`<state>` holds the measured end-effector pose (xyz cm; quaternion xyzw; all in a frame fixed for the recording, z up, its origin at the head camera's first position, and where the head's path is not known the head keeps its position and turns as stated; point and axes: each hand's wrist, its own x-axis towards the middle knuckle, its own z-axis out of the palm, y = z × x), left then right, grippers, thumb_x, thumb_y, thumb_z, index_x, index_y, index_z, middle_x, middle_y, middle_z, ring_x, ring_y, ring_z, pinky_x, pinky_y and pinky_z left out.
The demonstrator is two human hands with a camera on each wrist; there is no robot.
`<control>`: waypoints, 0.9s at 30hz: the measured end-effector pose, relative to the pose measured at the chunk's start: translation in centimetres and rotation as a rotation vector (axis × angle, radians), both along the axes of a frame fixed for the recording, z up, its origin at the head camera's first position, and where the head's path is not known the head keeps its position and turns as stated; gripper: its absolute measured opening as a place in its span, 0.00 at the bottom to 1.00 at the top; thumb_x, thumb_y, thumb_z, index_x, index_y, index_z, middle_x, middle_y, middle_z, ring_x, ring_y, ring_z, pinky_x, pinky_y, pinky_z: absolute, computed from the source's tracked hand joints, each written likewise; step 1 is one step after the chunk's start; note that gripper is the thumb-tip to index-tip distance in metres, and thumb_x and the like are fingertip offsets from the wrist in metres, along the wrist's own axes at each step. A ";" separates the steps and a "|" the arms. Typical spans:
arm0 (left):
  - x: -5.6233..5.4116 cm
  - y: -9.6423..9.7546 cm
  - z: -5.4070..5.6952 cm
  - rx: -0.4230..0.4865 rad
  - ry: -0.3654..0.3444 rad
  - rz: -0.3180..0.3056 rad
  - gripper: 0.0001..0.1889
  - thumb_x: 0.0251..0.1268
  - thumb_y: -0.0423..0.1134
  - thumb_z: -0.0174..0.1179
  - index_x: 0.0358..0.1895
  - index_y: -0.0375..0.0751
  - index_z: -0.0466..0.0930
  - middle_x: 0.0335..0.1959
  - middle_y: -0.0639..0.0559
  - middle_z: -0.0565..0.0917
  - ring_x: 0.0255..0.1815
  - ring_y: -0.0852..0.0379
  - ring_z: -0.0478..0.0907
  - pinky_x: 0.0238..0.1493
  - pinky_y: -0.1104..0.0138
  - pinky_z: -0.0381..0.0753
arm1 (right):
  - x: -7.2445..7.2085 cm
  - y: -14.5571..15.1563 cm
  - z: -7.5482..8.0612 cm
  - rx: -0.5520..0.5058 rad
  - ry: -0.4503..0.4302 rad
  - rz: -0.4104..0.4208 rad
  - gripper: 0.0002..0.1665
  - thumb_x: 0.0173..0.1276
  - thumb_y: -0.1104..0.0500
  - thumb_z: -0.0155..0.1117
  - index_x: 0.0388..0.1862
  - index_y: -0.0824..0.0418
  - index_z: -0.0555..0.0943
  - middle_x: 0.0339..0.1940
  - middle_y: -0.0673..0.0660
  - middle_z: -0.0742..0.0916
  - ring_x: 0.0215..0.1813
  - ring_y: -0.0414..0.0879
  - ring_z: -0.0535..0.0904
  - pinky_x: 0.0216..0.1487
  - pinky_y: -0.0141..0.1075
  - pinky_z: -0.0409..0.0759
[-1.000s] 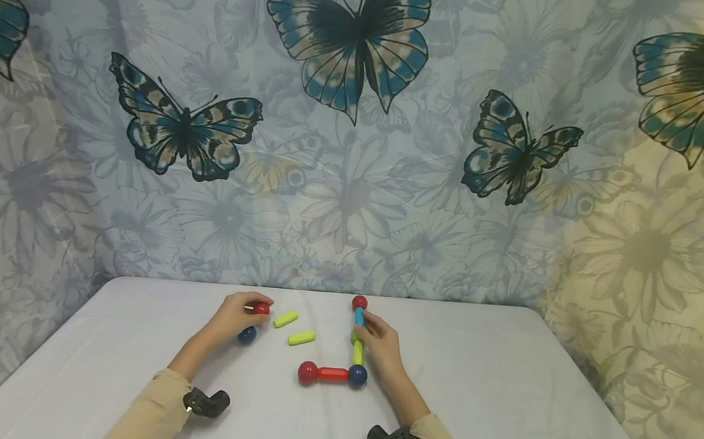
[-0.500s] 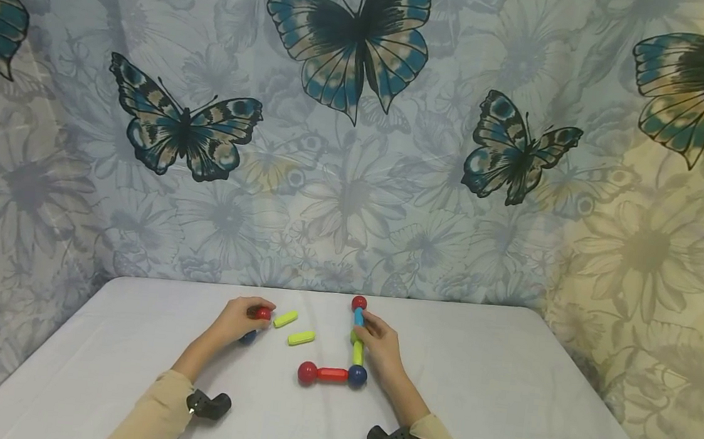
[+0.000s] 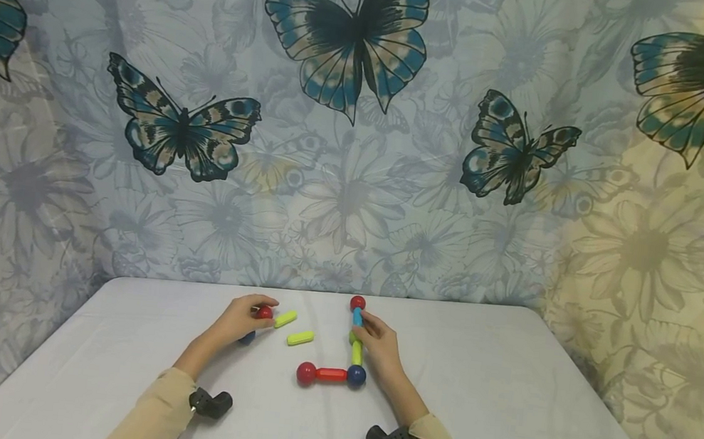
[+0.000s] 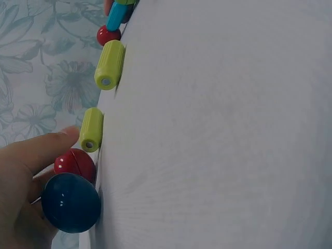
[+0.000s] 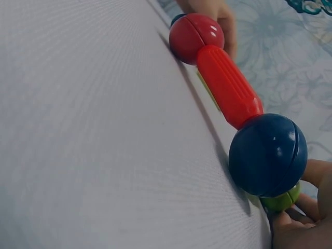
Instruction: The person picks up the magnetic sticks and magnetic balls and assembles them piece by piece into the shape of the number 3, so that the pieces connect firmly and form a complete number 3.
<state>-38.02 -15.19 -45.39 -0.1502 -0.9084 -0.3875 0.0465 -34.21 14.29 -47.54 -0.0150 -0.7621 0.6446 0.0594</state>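
Observation:
My left hand [image 3: 240, 319] holds a red ball [image 3: 264, 312] between thumb and fingers. Beside it sits a dark blue ball [image 4: 71, 203], mostly covered by that hand in the head view. The thumb lies near the end of a loose yellow-green magnetic stick [image 3: 286, 319]; a second yellow-green stick [image 3: 300, 338] is farther right. My right hand [image 3: 381, 341] grips the light blue stick [image 3: 357, 317] of a joined shape. That shape runs from a red ball [image 3: 357, 304] through a green ball [image 5: 282, 201] and yellow-green stick [image 3: 357, 354] to a dark blue ball [image 3: 356, 376].
From the dark blue corner ball, a red stick [image 3: 332, 375] leads left to another red ball [image 3: 306, 373]. Everything lies on a white-covered table [image 3: 500, 407]. A butterfly-patterned cloth [image 3: 354, 198] hangs behind its far edge.
My left hand has shifted slightly right and toward me with the red ball, now covering more of the blue ball. The right hand and joined shape have stayed in place.

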 end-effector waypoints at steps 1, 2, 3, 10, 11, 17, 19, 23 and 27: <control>0.0 0.1 0.0 -0.002 0.010 -0.005 0.20 0.59 0.37 0.68 0.55 0.41 0.81 0.57 0.41 0.82 0.59 0.38 0.78 0.61 0.49 0.77 | 0.0 0.0 0.0 -0.001 0.003 0.000 0.28 0.70 0.58 0.62 0.67 0.64 0.72 0.69 0.65 0.76 0.71 0.59 0.70 0.69 0.47 0.71; -0.1 0.1 0.1 -0.003 0.022 -0.011 0.20 0.59 0.38 0.68 0.55 0.41 0.81 0.57 0.41 0.82 0.60 0.38 0.77 0.62 0.48 0.76 | 0.0 0.0 0.0 -0.004 0.005 0.001 0.28 0.70 0.59 0.62 0.67 0.64 0.72 0.69 0.65 0.76 0.71 0.59 0.70 0.69 0.47 0.71; -0.1 0.2 0.1 -0.005 0.036 -0.017 0.20 0.59 0.38 0.68 0.56 0.41 0.81 0.57 0.41 0.82 0.60 0.37 0.77 0.62 0.47 0.76 | 0.0 0.0 0.0 -0.003 0.010 0.004 0.28 0.70 0.59 0.62 0.67 0.65 0.72 0.69 0.66 0.75 0.71 0.59 0.70 0.69 0.47 0.71; 0.1 1.6 0.5 0.035 0.128 -0.067 0.20 0.59 0.36 0.68 0.56 0.41 0.80 0.56 0.44 0.83 0.59 0.43 0.78 0.61 0.49 0.77 | 1.3 -0.3 1.8 -0.007 0.009 0.018 0.27 0.70 0.62 0.60 0.66 0.70 0.71 0.69 0.69 0.74 0.71 0.62 0.70 0.69 0.50 0.71; 0.3 1.9 0.6 0.039 0.141 -0.076 0.20 0.59 0.36 0.68 0.56 0.41 0.81 0.56 0.45 0.83 0.59 0.44 0.78 0.60 0.50 0.78 | 1.6 -0.4 2.2 -0.006 0.008 0.020 0.27 0.70 0.62 0.60 0.66 0.71 0.71 0.69 0.70 0.74 0.71 0.63 0.69 0.69 0.50 0.71; 1.2 3.5 1.0 0.043 0.201 -0.149 0.19 0.58 0.33 0.68 0.54 0.39 0.82 0.53 0.47 0.84 0.53 0.44 0.80 0.48 0.54 0.81 | 3.0 -0.6 3.8 0.001 0.015 0.030 0.27 0.71 0.63 0.59 0.67 0.72 0.70 0.68 0.70 0.74 0.71 0.63 0.69 0.69 0.49 0.70; 1.4 4.0 1.1 0.046 0.204 -0.195 0.19 0.59 0.33 0.68 0.54 0.37 0.81 0.53 0.46 0.84 0.52 0.43 0.81 0.48 0.55 0.82 | 3.1 -0.6 3.9 0.003 0.019 0.030 0.27 0.71 0.62 0.59 0.67 0.72 0.70 0.68 0.70 0.74 0.71 0.63 0.69 0.69 0.49 0.70; 1.8 4.9 1.1 0.076 0.168 -0.290 0.21 0.58 0.34 0.68 0.55 0.33 0.79 0.54 0.43 0.84 0.55 0.44 0.81 0.56 0.57 0.82 | 2.9 -0.5 3.7 0.003 0.020 0.036 0.28 0.71 0.62 0.59 0.67 0.72 0.70 0.68 0.71 0.74 0.71 0.63 0.69 0.69 0.50 0.70; 2.1 5.3 0.7 0.108 0.117 -0.321 0.21 0.58 0.34 0.68 0.56 0.32 0.79 0.55 0.41 0.83 0.55 0.44 0.81 0.57 0.58 0.81 | 2.1 -0.3 2.8 -0.007 0.020 0.044 0.28 0.71 0.63 0.59 0.67 0.73 0.70 0.68 0.71 0.74 0.70 0.64 0.70 0.69 0.51 0.70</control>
